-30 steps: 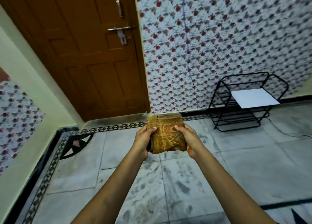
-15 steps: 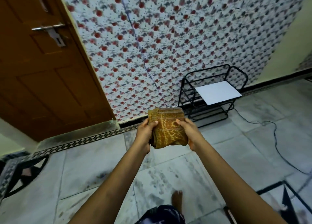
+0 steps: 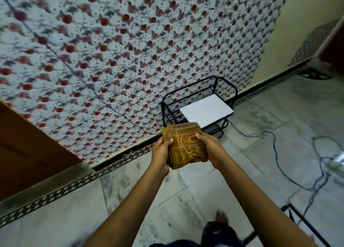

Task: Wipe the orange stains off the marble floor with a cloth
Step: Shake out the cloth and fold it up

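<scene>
Both hands hold one folded cloth (image 3: 185, 148) in the air in front of the person, above the marble floor (image 3: 232, 176). The cloth is mustard-yellow with a pale line pattern, and it is folded to a thick pad with several layers showing at its top edge. The left hand (image 3: 161, 152) grips its left side, the thumb lying over the front face and the other fingers curled behind. The right hand (image 3: 211, 149) grips the right side in the same way, its thumb on the front near the upper corner. The floor is of grey-white slabs with dark smudges. By the wall with red flower tiles (image 3: 130, 51) stands a black wire rack (image 3: 199, 105), and a white board (image 3: 206, 112) lies on it. A dark cable (image 3: 277, 153) runs over the floor at the right. A bare foot (image 3: 221, 217) shows near the bottom, and a brown wooden door (image 3: 28, 150) is at the left.
</scene>
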{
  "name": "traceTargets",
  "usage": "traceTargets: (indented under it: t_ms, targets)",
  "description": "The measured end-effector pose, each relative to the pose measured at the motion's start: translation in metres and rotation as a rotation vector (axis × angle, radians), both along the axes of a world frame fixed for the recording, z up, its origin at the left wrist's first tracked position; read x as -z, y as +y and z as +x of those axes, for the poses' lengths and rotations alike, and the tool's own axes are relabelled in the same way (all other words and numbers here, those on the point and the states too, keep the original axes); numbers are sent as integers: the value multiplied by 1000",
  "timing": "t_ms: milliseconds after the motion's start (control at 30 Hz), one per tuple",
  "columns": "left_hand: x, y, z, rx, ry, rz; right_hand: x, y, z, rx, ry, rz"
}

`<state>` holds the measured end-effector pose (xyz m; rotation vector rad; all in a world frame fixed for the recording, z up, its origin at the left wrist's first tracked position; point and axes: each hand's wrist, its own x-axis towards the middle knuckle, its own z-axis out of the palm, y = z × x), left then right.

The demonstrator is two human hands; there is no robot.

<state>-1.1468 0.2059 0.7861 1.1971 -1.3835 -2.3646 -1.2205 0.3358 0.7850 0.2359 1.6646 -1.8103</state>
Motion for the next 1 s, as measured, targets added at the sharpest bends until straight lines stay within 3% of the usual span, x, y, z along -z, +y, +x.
traceTargets:
  t_ms: [267, 500, 700, 1000]
  targets:
    - [14, 60, -151, -74, -41, -12, 18, 52, -163, -110, -8, 18]
    - [23, 97, -257, -1, -52, -11, 33, 87, -284, -171, -26, 71]
    - [45, 87, -338, -1, -115, 2, 70, 73, -370, -238, -85, 108]
    - [136, 28, -462, -62, -294, 124, 143, 11, -494, -259, -237, 240]
